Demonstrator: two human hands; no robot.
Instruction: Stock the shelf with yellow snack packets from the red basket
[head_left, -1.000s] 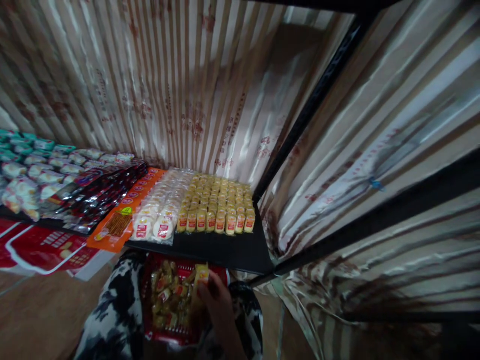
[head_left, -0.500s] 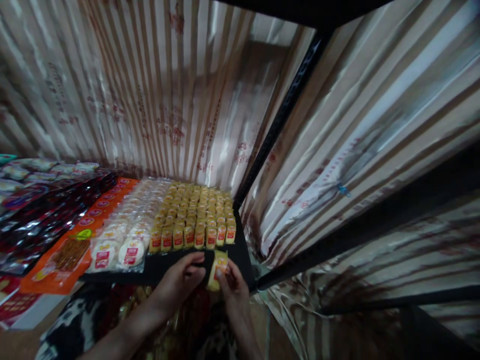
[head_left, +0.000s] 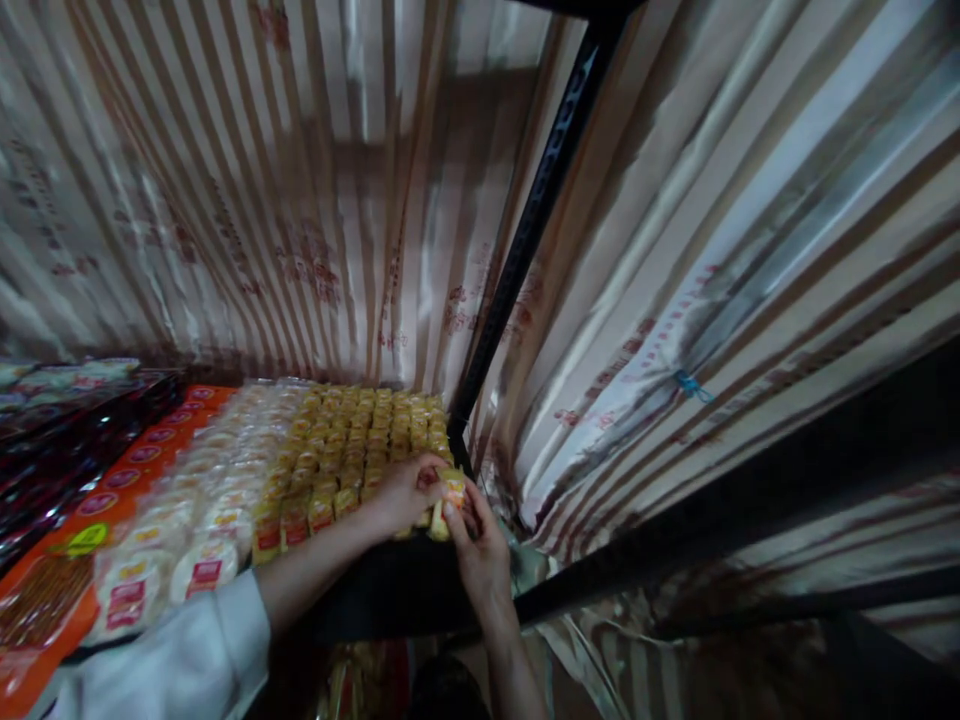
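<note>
A small yellow wrapped snack cake with a red-orange label is pinched in my right hand, thumb on its front, at the right end of the front row. My left hand reaches across that row, fingers curled close beside the cake's upper left. Whatever lies between those fingers is hidden. Behind and left of my hands stand tight rows of matching yellow snack cakes. My left forearm and hand cover part of the front row.
Left of the cakes lie round white wrapped crackers, an orange snack packet and dark shiny packets. A black shelf post rises at the right corner. Striped plastic sheeting hangs behind; yellow packets lie below the shelf.
Both hands have moved up and forward from the shelf's front edge to the right end of the front row, bringing the cake along. The view has shifted and a pale left sleeve now shows.
</note>
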